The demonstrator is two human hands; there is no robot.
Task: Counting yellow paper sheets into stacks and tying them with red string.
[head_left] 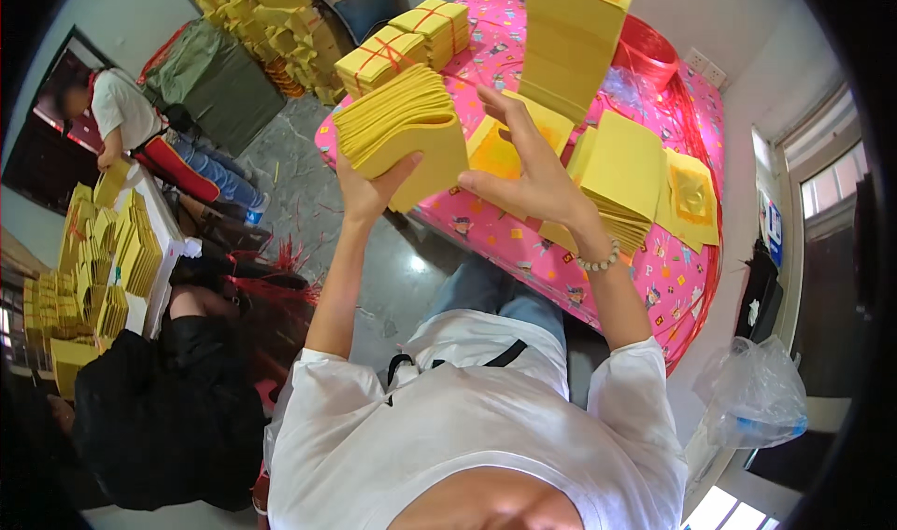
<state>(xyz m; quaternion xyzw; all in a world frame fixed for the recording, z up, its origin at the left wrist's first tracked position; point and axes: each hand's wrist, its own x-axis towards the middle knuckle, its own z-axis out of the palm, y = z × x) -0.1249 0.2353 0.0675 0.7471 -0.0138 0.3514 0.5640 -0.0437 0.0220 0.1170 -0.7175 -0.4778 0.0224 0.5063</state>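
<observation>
Left fingers [402, 169] clamp yellow stack [432, 152]; edges up; long axis steep; right fingers [511, 113] apart

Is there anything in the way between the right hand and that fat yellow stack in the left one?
Nothing visible is. The left hand holds the yellow stack, and the open right hand is close beside it. The orange-patterned paper showing behind lies on the pink-covered table, below them.

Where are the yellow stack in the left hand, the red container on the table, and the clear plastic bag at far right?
Yellow stack [434, 147], head view: its broad front face.
Red container [651, 60], head view: its wall.
Clear plastic bag [757, 395], head view: its crumpled middle.
</observation>
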